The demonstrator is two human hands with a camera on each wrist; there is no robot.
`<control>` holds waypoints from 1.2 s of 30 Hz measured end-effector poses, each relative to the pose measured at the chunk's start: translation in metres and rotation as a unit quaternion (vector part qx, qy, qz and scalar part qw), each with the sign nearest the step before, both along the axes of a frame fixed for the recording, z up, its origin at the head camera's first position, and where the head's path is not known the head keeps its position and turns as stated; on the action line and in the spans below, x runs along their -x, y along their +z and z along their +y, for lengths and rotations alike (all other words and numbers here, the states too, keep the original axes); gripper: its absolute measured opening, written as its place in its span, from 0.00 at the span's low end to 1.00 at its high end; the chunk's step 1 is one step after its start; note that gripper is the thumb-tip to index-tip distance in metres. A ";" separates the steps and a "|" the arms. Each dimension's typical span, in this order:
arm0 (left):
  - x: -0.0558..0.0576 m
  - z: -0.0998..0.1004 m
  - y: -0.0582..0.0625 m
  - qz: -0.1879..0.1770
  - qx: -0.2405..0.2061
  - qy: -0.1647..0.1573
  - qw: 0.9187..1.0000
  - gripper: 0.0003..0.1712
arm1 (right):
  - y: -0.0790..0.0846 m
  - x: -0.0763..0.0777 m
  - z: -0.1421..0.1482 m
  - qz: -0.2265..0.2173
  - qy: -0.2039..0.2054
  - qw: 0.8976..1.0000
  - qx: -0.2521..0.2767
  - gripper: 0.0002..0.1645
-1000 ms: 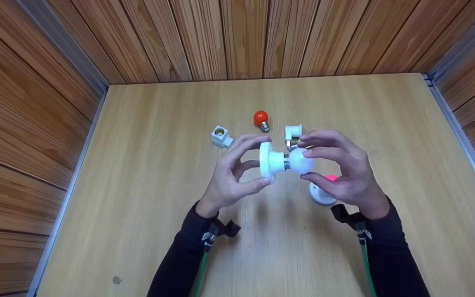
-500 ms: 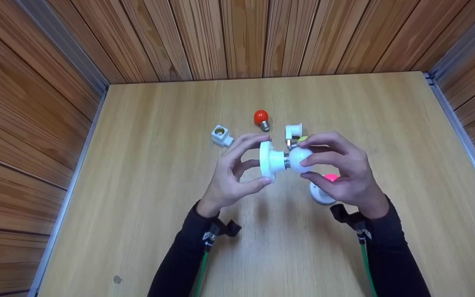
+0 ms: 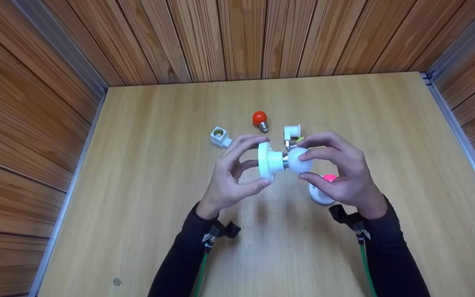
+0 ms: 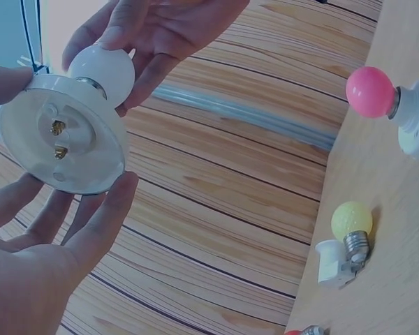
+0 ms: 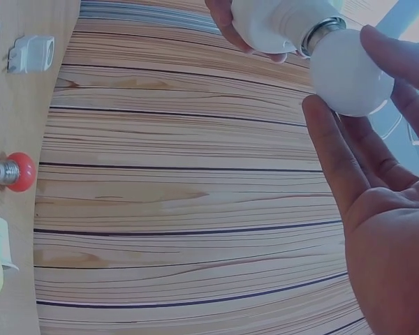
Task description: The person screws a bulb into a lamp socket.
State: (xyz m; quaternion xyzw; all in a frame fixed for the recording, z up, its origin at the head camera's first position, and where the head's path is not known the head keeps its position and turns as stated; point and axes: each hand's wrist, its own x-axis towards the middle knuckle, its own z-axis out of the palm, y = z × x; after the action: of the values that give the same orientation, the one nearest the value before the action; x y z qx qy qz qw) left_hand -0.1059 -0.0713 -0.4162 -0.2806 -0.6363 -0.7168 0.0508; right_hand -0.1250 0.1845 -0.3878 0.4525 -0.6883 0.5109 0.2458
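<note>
My left hand (image 3: 233, 177) grips the rim of a white round-based lamp holder (image 3: 264, 160) between thumb and fingers, above the table. A white light bulb (image 3: 300, 160) sits with its metal cap partly in the holder's socket; some of the cap shows. The fingers and thumb of my right hand (image 3: 342, 171) pinch the bulb's globe. From the left wrist view, the underside of the holder (image 4: 63, 139) with two brass contacts is visible. The right wrist view has the bulb (image 5: 350, 73) between my right thumb and fingers.
On the wooden table (image 3: 159, 165) lie a red bulb (image 3: 259, 119), a white square-headed socket adapter (image 3: 220, 137) and another white adapter (image 3: 292, 132). A yellow bulb (image 4: 352, 222) lies beside that adapter. Near my right hand stands a white holder (image 3: 319, 195) with a pink bulb (image 4: 371, 92).
My right fingers have shifted around the white bulb's globe, the index finger moving down across it. The left hand and holder stay nearly still.
</note>
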 end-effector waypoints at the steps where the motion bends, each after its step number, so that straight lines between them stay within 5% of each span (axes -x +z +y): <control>1: 0.000 0.000 0.000 0.002 0.000 0.001 1.000 0.41 | 0.000 0.000 0.000 -0.003 -0.001 1.000 -0.002 0.21; 19: -0.001 0.000 0.000 0.034 0.015 0.012 0.999 0.41 | 0.000 -0.002 0.000 -0.036 -0.034 0.999 -0.022 0.27; 36: 0.000 -0.001 0.000 0.028 0.015 0.018 0.999 0.42 | 0.005 -0.003 0.003 -0.059 -0.040 0.995 -0.063 0.32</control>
State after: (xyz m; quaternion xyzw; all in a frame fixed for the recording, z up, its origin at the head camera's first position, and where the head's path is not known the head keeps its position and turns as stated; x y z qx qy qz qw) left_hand -0.1061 -0.0720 -0.4163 -0.2894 -0.6504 -0.6981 0.0769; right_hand -0.1218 0.1880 -0.3824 0.4086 -0.7498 0.4821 0.1961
